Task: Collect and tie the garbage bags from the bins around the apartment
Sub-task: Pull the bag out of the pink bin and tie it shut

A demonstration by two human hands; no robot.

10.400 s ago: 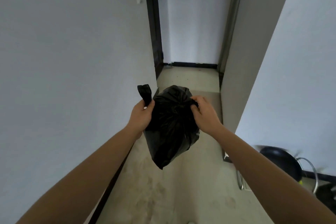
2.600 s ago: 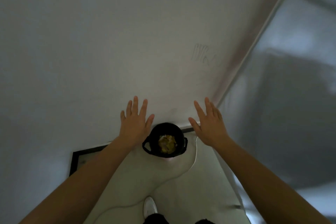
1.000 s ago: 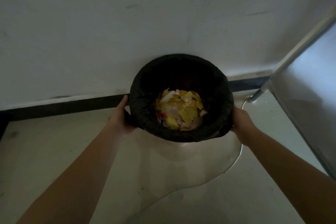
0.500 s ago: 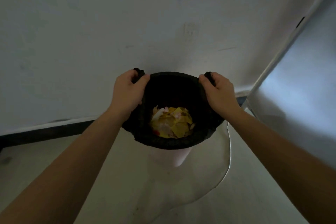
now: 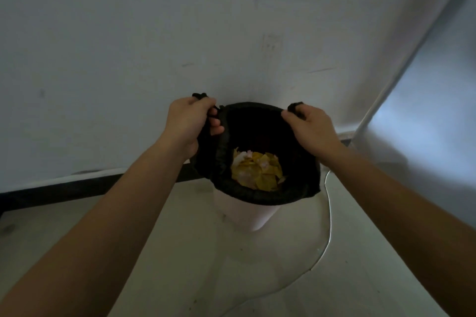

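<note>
A black garbage bag point(image 5: 296, 188) lines a small pale bin point(image 5: 247, 216) that stands on the floor against the wall. Yellow and pink scraps point(image 5: 257, 171) lie at the bottom of the bag. My left hand point(image 5: 189, 123) grips the bag's left handle loop, and my right hand point(image 5: 313, 126) grips the right one. Both handles are pulled up above the bin's rim, so the far part of the bag's mouth is lifted. The near edge of the bag is still folded over the rim.
A white wall point(image 5: 154, 46) with a dark baseboard point(image 5: 77, 188) runs behind the bin. A thin white cable point(image 5: 325, 244) curves over the pale floor to the right of the bin. A light panel with a metal edge point(image 5: 381, 95) stands at the right.
One second ago my hands held the bag's rim at the bin's sides. They took the two handle loops and have drawn them higher and a little apart.
</note>
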